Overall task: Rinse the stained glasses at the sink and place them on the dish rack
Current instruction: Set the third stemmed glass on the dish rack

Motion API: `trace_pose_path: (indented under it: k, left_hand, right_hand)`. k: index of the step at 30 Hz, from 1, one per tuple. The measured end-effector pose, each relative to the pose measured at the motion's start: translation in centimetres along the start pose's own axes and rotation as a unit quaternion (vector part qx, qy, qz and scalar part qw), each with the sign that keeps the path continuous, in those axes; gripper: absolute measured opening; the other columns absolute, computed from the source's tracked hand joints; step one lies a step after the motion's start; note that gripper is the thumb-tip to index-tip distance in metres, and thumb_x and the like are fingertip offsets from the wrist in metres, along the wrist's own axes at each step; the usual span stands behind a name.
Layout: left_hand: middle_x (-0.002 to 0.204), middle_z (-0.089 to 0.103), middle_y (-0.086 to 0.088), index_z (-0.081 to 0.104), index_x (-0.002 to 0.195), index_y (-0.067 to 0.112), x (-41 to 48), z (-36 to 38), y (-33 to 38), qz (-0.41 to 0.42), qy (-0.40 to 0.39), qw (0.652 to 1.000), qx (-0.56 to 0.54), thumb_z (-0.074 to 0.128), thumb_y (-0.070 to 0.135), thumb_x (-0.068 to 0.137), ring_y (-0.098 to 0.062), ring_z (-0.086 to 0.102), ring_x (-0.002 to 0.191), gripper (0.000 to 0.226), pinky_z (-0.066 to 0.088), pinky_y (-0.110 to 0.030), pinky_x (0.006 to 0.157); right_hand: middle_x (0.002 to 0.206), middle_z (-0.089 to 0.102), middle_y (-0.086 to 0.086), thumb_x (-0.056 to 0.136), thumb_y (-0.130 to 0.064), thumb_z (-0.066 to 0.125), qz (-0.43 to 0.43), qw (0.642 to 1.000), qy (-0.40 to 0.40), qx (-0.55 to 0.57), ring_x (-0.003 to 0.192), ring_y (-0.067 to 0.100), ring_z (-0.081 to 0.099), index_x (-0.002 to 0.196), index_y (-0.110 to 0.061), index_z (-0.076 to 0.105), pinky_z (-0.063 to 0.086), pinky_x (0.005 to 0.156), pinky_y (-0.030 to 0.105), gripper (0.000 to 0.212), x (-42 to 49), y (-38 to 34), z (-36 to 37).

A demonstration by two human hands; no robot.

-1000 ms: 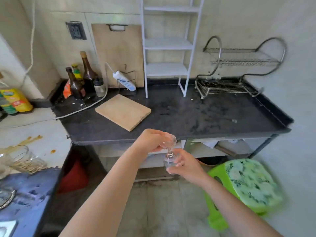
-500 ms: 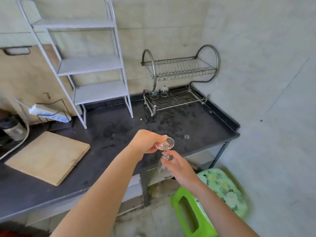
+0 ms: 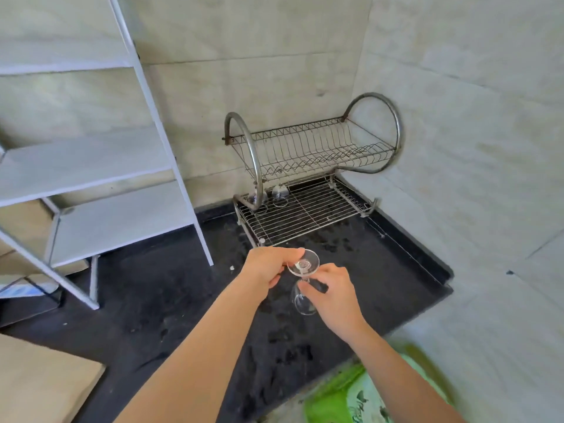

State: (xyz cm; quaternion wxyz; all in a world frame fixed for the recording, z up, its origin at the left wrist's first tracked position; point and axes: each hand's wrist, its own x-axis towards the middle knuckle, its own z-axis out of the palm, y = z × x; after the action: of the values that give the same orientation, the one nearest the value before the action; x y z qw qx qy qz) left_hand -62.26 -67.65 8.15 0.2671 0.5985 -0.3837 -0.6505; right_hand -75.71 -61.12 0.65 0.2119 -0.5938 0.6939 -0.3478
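glasses (image 3: 276,195) on dish rack (image 3: 308,215) faint, partly hidden behind its hoop.

Black bench (image 3: 171,300), wet patches; wire dish rack (image 3: 305,209) sat in far right corner by the wall, white shelf unit (image 3: 91,166) stood far left, wooden board (image 3: 39,386) lay near left.

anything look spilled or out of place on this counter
Dark, wet-looking blotches dot the black counter in front of the dish rack and below the hands, likely drips. The glass is upside down, left hand pinching its foot, right hand round the stem, which suits racking. Nothing looks broken.
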Motion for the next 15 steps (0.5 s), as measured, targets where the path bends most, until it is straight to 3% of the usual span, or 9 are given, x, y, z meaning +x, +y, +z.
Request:
trace_pose_path:
  k: [5, 8, 10, 13, 15]
  left_hand:
    - [0.082, 0.068, 0.0, 0.074, 0.088, 0.016, 5.1, 0.8, 2.6, 0.011, 0.0, 1.0, -0.026, 0.068, 0.029, 0.085, -0.009, 0.047, 0.064, 0.015, 0.042, -0.022, 0.063]
    - [0.089, 0.071, 0.002, 0.071, 0.085, 0.02, 7.9, 0.5, 2.9, 0.001, 0.029, 0.999, -0.023, 0.064, 0.029, 0.088, -0.009, 0.053, 0.073, 0.012, 0.046, -0.024, 0.071]
    - [0.092, 0.068, 0.001, 0.071, 0.093, 0.02, 10.2, -0.1, 2.0, 0.031, 0.085, 0.995, 0.046, 0.058, 0.029, 0.092, -0.008, 0.054, 0.072, 0.015, 0.044, -0.028, 0.073]
    - [0.105, 0.062, 0.003, 0.059, 0.126, 0.019, 13.2, -0.8, 0.7, 0.085, 0.147, 0.965, 0.201, 0.045, 0.026, 0.099, -0.002, 0.052, 0.067, 0.031, 0.044, -0.023, 0.061]
    - [0.116, 0.06, -0.001, 0.052, 0.133, 0.017, 15.4, -0.8, 0.2, 0.11, 0.161, 0.943, 0.27, 0.046, 0.025, 0.099, -0.011, 0.06, 0.079, 0.036, 0.051, -0.025, 0.064]
  right_hand:
    - [0.087, 0.066, -0.003, 0.085, -0.025, 0.069, -0.015, 0.999, 0.005, -0.038, 0.087, 0.016, 0.053, 0.089, -0.012, 0.074, 0.039, 0.075, 0.027, 0.015, 6.8, 0.9, -0.1]
    - [0.084, 0.064, -0.001, 0.085, -0.021, 0.069, 0.012, 1.0, 0.005, -0.022, 0.083, 0.017, 0.056, 0.083, -0.009, 0.073, 0.042, 0.073, 0.028, 0.013, 10.8, 2.3, 0.0]
    - [0.076, 0.058, -0.007, 0.086, -0.019, 0.069, 0.023, 1.0, 0.003, -0.006, 0.076, 0.015, 0.054, 0.082, -0.009, 0.071, 0.039, 0.069, 0.026, 0.011, 13.5, 3.4, 0.1]
    - [0.078, 0.059, -0.004, 0.086, -0.019, 0.068, 0.031, 0.999, -0.012, 0.004, 0.072, 0.012, 0.053, 0.087, -0.009, 0.073, 0.038, 0.066, 0.022, 0.011, 17.6, 5.1, 0.6]
    - [0.085, 0.063, -0.001, 0.087, -0.017, 0.068, 0.027, 0.999, -0.015, 0.015, 0.079, 0.016, 0.059, 0.092, -0.009, 0.074, 0.043, 0.071, 0.024, 0.012, 20.2, 5.9, 0.9]
